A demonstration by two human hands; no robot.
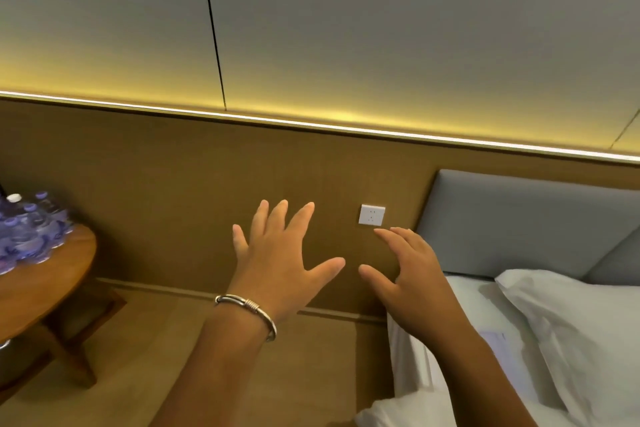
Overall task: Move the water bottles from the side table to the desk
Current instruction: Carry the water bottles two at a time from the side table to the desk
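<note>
Both raised mid-air: left hand (277, 260) fingers spread, right hand (405, 274) loosely splayed, holding nothing; water bottles (27, 232) labels unreadable.

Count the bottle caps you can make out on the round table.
About 5 caps show among the water bottles at the far left on the side table: one white, four purple. Blur and the frame edge may hide more.

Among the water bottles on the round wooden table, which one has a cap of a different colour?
The bottle with the white cap, at the back left of the group; the other bottles have purple caps.
</note>
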